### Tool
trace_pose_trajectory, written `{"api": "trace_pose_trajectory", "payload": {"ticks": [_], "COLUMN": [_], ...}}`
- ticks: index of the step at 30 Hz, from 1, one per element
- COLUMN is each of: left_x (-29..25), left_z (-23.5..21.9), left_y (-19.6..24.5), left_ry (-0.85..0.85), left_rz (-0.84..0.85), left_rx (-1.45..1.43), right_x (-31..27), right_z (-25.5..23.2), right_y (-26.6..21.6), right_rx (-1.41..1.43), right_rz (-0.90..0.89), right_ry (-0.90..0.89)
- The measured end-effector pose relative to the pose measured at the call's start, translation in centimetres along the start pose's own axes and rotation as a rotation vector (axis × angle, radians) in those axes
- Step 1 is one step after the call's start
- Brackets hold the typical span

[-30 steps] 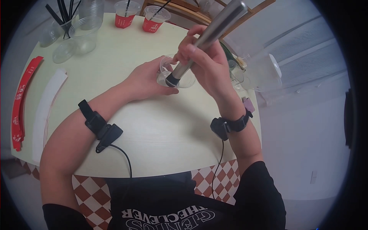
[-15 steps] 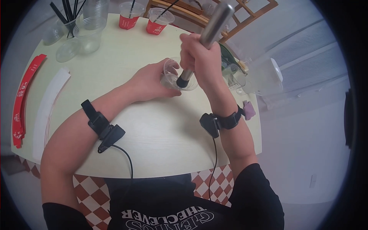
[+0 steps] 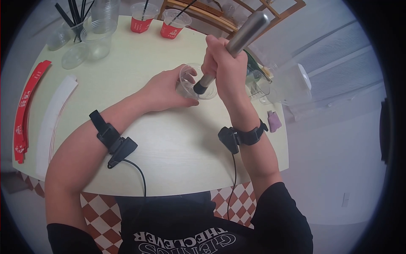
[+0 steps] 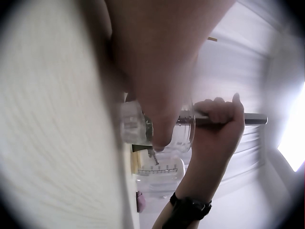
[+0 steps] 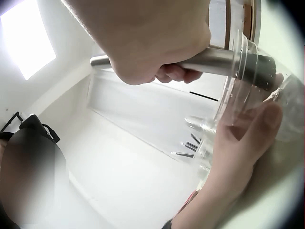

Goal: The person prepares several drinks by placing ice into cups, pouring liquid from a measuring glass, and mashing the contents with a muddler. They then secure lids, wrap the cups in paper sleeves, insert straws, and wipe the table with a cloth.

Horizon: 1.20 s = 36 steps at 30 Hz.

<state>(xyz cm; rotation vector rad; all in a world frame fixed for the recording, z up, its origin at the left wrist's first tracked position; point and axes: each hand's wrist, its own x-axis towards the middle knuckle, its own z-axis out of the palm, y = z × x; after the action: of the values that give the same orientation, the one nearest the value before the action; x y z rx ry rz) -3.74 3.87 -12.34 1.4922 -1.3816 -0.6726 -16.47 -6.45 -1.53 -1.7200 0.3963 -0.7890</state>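
Mid-table in the head view stands a clear plastic cup (image 3: 186,89). My left hand (image 3: 165,89) grips it from the left, fingers and thumb curled round its wall. My right hand (image 3: 226,63) holds a steel muddler (image 3: 250,31) in a fist, its shaft slanting down to the left. The muddler's black tip (image 3: 200,88) is inside the cup. In the right wrist view, the dark tip (image 5: 257,70) shows through the cup wall, with clear lumps (image 5: 291,107) lower in the cup. Seen from the left wrist, the right fist (image 4: 221,119) wraps the shaft above the rim.
Two red-labelled cups (image 3: 141,24) with straws stand at the back. Back left are clear cups (image 3: 97,48) and black straws. Red paper strips (image 3: 26,110) and a white strip (image 3: 53,122) lie left. A measuring jug (image 3: 259,84) and purple item (image 3: 274,121) are right.
My right hand has changed from a loose finger hold on the muddler to a fist round it. The muddler's top shifted left, then slightly lower and right. My left hand stays on the cup.
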Motion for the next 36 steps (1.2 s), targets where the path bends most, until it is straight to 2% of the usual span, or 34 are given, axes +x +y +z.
{"api": "trace_pose_trajectory", "payload": {"ticks": [1,2,4,5,6,8,9,10,12,13,14,16,17,18,20,22,24,25,28,29,31,32,34,36], "left_x": [0.0,0.0,0.1,0.1,0.1,0.0,0.0,0.1,0.1,0.1,0.2,0.0,0.0,0.1,0.3,0.1,0.1,0.1,-0.1,0.0,0.0,0.0,-0.1,0.0], "left_z": [-0.2,-0.2,0.0,0.2,0.3,0.1,0.1,0.0,0.2,0.2,0.2,-0.1,-0.2,-0.1,0.3,0.2,0.1,0.1,0.0,0.1,0.2,0.1,0.0,-0.1], "left_y": [0.3,0.5,0.1,-0.2,-0.2,-0.1,-0.1,-0.2,-0.3,-0.4,-0.5,0.1,0.3,0.0,-0.6,0.0,0.2,0.2,0.1,0.2,0.2,0.2,0.4,0.7], "left_ry": [-0.028,-0.061,-0.031,0.0,-0.002,-0.03,-0.032,-0.032,-0.036,-0.028,-0.017,-0.035,-0.053,-0.057,0.002,-0.007,-0.011,-0.016,-0.018,-0.018,-0.019,-0.013,-0.014,-0.024], "left_rz": [-0.014,-0.026,-0.012,-0.003,-0.004,-0.021,-0.02,-0.005,0.013,0.006,-0.001,-0.003,-0.008,-0.005,0.026,0.006,-0.022,-0.008,0.013,0.023,0.017,0.008,0.006,0.014], "left_rx": [0.001,0.002,0.025,0.047,0.047,-0.021,-0.019,-0.023,-0.03,-0.035,-0.039,-0.031,-0.023,-0.022,-0.02,-0.044,-0.069,-0.068,-0.053,-0.039,-0.031,-0.021,-0.012,0.001], "right_x": [0.1,0.1,-0.3,0.0,-0.1,-0.3,-0.6,-0.6,-0.6,-0.4,-0.5,-1.0,-1.3,-1.3,-1.2,-2.5,-3.4,-3.5,-4.3,-5.1,-7.1,-7.8,-8.9,-9.2], "right_z": [-0.5,-0.3,0.8,0.9,0.4,-0.9,-1.1,-0.8,0.3,-0.4,-0.9,-1.8,-1.2,-0.9,-0.9,-1.7,-3.3,-4.6,-5.7,-6.6,-8.7,-8.9,-9.6,-9.9], "right_y": [-0.1,0.4,1.7,1.7,1.3,0.2,0.2,0.6,1.6,1.4,1.1,0.4,1.2,1.8,2.3,1.6,2.1,2.2,2.5,2.0,0.7,0.7,1.4,1.4], "right_rx": [0.033,0.032,0.258,0.195,0.195,0.028,0.125,0.125,0.181,0.043,0.042,0.191,0.228,0.227,0.168,0.055,0.446,0.441,0.127,0.124,-0.492,-0.494,-0.174,-0.103], "right_rz": [0.082,0.082,-0.104,-0.153,-0.151,0.065,0.09,0.088,-0.16,-0.155,-0.158,0.076,-0.005,-0.006,-0.118,-0.083,-0.248,-0.297,-0.431,-0.431,-0.267,-0.269,-0.215,-0.284], "right_ry": [-0.106,-0.106,-0.037,0.065,0.067,-0.082,-0.234,-0.23,0.025,0.086,0.087,-0.217,-0.209,-0.204,0.117,0.115,-0.072,-0.107,0.148,0.151,-0.024,-0.019,0.065,0.069]}}
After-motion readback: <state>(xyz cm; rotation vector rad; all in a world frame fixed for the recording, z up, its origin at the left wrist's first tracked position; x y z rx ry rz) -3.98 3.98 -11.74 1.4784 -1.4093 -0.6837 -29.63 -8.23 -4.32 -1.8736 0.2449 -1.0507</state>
